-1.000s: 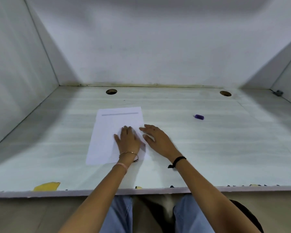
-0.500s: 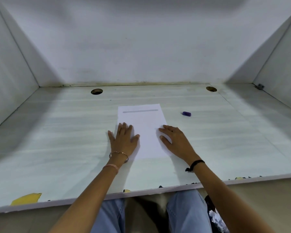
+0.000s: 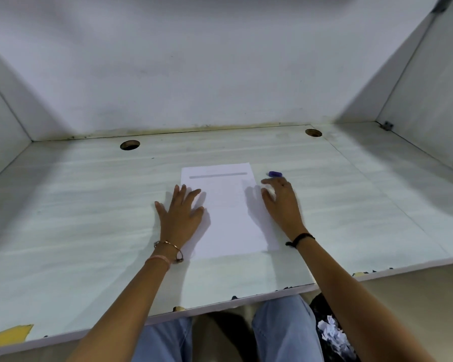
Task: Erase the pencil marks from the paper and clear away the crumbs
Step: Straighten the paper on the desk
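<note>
Pressing palm-down on the table (image 3: pixel 89 205), the left hand (image 3: pixel 179 212) has its fingers straight and spread, with the fingertips overlapping the left edge of the paper (image 3: pixel 228 218); it grips nothing. The right hand (image 3: pixel 281 199) is at the paper's right edge, fingers loosely extended and holding nothing, slightly blurred. Its fingertips are just beside the purple eraser (image 3: pixel 275 174); can't tell if they touch. The eraser lies on the table just off the paper's far right corner. The paper lies flat mid-table, short edges parallel to the table's front and back edges. A grey pencil band (image 3: pixel 218 175) runs across its far end, and the rest of the sheet looks blank. Crumbs are too small to tell. There are two round holes near the back edge, one (image 3: pixel 130 145) toward the back left corner and one (image 3: pixel 313 132) toward the back right. The left wrist carries a thin bangle (image 3: pixel 169 248), the right wrist a black band (image 3: pixel 300 239). A yellow patch (image 3: pixel 8 335) sits at the front edge near the left corner. Crumpled white paper (image 3: pixel 332 335) lies below the front edge, to the right of the person's right knee.
</note>
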### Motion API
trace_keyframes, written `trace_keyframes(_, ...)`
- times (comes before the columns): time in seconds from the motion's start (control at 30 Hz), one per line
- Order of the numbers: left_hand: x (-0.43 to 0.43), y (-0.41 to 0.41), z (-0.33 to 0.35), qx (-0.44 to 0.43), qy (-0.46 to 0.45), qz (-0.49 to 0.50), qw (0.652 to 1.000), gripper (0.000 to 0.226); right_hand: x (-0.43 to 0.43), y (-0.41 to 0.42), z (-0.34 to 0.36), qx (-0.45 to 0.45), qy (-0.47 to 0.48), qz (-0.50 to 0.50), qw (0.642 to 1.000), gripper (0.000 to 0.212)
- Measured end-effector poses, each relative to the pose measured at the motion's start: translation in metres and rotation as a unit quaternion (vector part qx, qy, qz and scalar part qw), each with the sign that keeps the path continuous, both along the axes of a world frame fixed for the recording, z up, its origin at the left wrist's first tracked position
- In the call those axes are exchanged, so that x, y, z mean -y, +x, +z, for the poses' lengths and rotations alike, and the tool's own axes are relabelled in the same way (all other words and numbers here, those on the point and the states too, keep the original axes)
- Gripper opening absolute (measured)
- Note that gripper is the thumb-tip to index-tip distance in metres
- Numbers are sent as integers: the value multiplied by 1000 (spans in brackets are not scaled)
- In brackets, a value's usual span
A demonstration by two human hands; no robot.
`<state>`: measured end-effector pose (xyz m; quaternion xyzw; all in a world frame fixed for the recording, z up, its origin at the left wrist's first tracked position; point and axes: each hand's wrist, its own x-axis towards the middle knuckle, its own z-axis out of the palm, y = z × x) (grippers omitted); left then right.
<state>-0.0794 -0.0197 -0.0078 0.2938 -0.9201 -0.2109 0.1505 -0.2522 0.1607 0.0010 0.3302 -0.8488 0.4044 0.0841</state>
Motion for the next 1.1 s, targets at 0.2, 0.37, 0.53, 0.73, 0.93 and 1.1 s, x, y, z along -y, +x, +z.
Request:
trace_keyframes(0.2,4,-8,-4,111,-15,-3,994,49,28,-47,-11,35,28,-47,998,42)
trace_keyframes(0.37,4,-8,-4,99,-17,8,995,49,36,-66,-8,18,38,-97,994,33)
trace_keyframes(0.53,3,-7,-5,81,-11,12,997,49,26,-55,-3,93,-49,-81,991,21)
trace_keyframes(0.73,2,-7,-5,76,-13,17,997,48,21,-33,-10,85,-56,-82,991,10)
trace_keyframes(0.93,1,-4,-5,72,-11,17,997,48,23,-29,-10,82,-38,-97,991,7)
trace_keyframes(1.1,1,-5,-3,73,-12,17,997,48,20,-28,-10,82,-32,-90,992,18)
